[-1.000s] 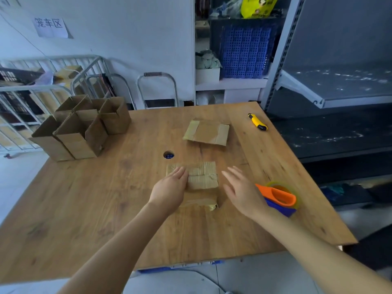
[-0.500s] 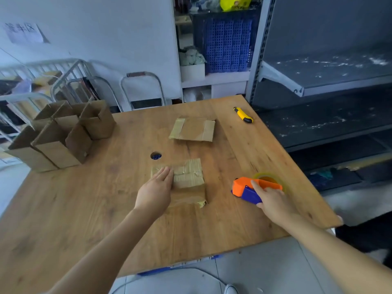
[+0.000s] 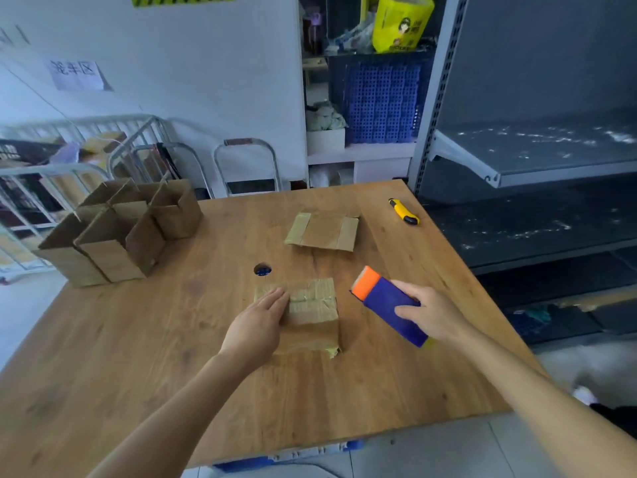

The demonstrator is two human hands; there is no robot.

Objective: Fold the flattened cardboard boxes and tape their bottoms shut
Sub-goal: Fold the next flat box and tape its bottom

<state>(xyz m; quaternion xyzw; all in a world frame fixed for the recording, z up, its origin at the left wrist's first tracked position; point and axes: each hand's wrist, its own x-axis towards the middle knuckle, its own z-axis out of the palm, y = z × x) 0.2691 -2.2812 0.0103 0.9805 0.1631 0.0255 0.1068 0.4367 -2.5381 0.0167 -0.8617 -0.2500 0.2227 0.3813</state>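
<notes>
Head camera looks down on a wooden table (image 3: 155,367), where a small cardboard box (image 3: 313,313) stands near the middle with its bottom side turned up. The left hand (image 3: 256,326) lies flat on the left part of this bottom, with fingers straight and together, pressing down. This is probably to hold the flaps closed and to stop the box from sliding when tape is pulled over it. Some glossy tape already crosses the flaps, and a loose end sticks out at the near right corner of the box.

The right hand (image 3: 432,317) is apart from the box, to its right and above the table. Its fingers and thumb are curled round a tape dispenser (image 3: 387,303) with a blue body and an orange front. The orange end points toward the box, so the next strip seems meant for the seam. The tape roll itself is hardly visible.

Further back lies one flattened box (image 3: 322,231), not yet folded, and it looks within reach for the next turn. At the far left corner stands a group of finished boxes (image 3: 117,236), open side up and close against each other. They are likely put there to keep the working place free. A yellow utility knife (image 3: 404,212) lies near the far right edge, well apart from both hands. If the left hand lifts too early, the flaps may spring open.
</notes>
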